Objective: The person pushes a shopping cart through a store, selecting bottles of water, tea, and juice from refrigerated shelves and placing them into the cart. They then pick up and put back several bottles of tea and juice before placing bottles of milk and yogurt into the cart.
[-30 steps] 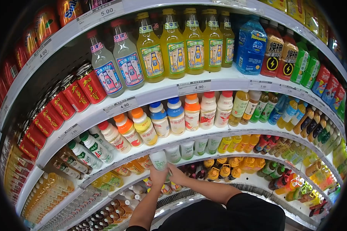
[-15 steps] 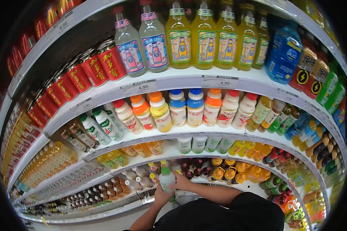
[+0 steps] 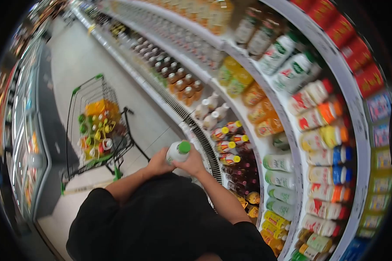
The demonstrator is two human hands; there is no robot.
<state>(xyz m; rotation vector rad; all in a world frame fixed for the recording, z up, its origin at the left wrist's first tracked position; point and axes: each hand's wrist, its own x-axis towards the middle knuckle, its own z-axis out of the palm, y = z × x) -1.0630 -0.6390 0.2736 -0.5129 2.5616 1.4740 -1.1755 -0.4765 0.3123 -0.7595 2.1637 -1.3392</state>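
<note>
My left hand and my right hand are both closed around a drink bottle in front of my body. It has a green cap and a whitish, pale body. The cap is on and points up toward the camera. My fingers cover the lower part of the bottle and its label. Nearest to my right hand is the low front grille of the drinks shelves. Similar pale bottles with green print stand on a shelf farther right.
Left of me on the tiled floor stands a shopping cart loaded with several bottles. Behind it runs a grey chest freezer. Curved shelves of bottled and canned drinks fill the right side. An aisle floor stretches away at upper left.
The view has swung left from the shelves, bringing the cart, aisle and freezer into sight. Both hands still hold the bottle, now turned away from the shelf front with its cap toward the camera.
</note>
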